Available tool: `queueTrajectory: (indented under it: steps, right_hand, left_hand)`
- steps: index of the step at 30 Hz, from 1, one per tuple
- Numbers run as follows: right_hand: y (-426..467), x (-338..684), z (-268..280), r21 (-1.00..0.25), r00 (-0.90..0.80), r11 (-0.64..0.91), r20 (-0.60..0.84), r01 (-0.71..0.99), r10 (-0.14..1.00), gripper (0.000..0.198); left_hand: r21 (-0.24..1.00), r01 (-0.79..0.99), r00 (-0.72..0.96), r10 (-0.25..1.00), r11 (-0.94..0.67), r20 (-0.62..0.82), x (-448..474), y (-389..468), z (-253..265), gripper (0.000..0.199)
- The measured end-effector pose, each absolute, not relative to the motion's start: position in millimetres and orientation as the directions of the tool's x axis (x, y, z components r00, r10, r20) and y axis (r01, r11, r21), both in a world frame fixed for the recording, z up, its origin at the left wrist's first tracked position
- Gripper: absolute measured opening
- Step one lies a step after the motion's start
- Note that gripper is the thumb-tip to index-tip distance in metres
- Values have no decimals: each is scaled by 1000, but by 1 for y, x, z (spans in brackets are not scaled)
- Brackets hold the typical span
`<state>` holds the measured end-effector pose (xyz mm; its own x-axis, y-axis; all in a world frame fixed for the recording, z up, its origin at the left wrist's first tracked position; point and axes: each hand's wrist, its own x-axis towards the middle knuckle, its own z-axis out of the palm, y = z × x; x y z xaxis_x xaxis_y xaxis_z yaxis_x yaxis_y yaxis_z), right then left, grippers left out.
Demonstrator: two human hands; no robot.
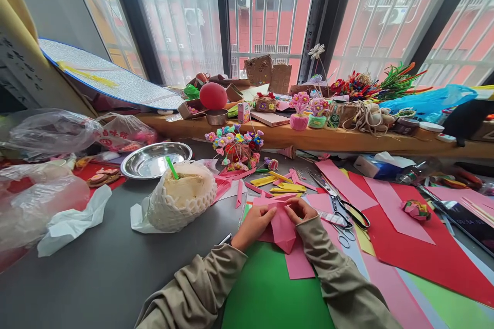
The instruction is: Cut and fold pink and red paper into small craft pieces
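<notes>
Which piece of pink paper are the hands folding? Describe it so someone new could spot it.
Start at the big green sheet at the near edge of the grey table. Just above it, the left hand and right hand pinch one pink folded paper between them. Unlike the flat pink strips and sheets around it, this one is creased to a downward point and held up.

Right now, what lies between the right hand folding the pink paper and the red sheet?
In the head view, scissors lie on pink strips between the right hand and the red sheet.
</notes>
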<state>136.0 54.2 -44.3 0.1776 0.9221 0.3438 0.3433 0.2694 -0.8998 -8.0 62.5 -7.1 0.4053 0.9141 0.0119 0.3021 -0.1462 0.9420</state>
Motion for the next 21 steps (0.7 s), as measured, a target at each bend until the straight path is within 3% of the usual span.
queueTrajectory:
  steps: [4,9,21]
  right_hand:
    - [53,138,-42,-822,109,416,489,388,865,22]
    - [52,142,-36,-621,-38,586,669,521,742,23]
    - [53,145,-40,-484,-164,657,720,578,675,30]
  left_hand:
    - [961,258,387,922,-105,-3,-9,63,-8,36]
    - [976,208,376,926,-62,-21,-9,63,-6,37]
    - [968,241,341,940,-71,-16,-10,65,-9,38]
